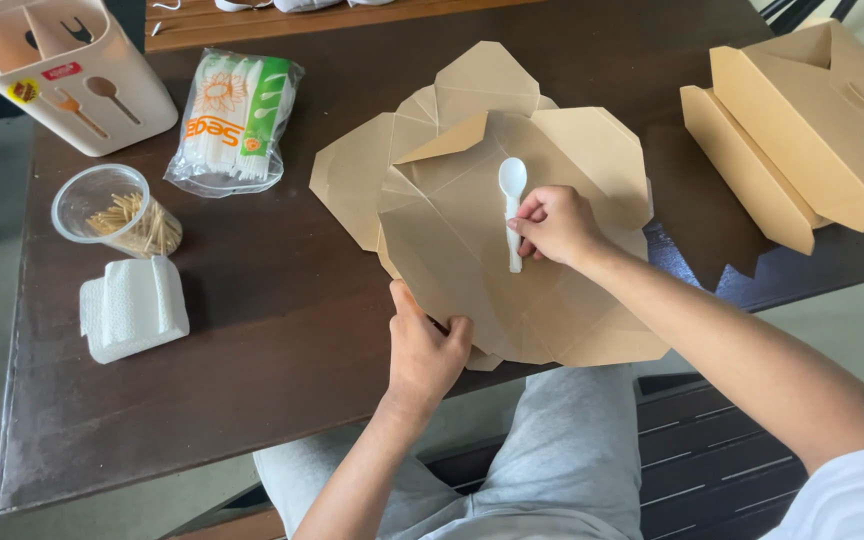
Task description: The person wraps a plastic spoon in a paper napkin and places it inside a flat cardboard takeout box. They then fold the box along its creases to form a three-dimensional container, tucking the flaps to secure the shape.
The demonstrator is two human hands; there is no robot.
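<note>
A flattened brown paper takeaway box (472,250) lies on top of a stack of the same boxes in the middle of the dark wooden table (252,330). A white plastic spoon (512,205) rests on it, bowl pointing away from me. My right hand (555,225) pinches the spoon's handle. My left hand (424,350) grips the near edge of the top box, thumb on top.
At the left stand a beige cutlery holder (62,70), a clear bag of white plastic spoons (235,120), a clear cup of toothpicks (122,212) and a stack of white napkins (134,308). Folded brown boxes (802,130) sit at the right. My grey-trousered legs are below the table edge.
</note>
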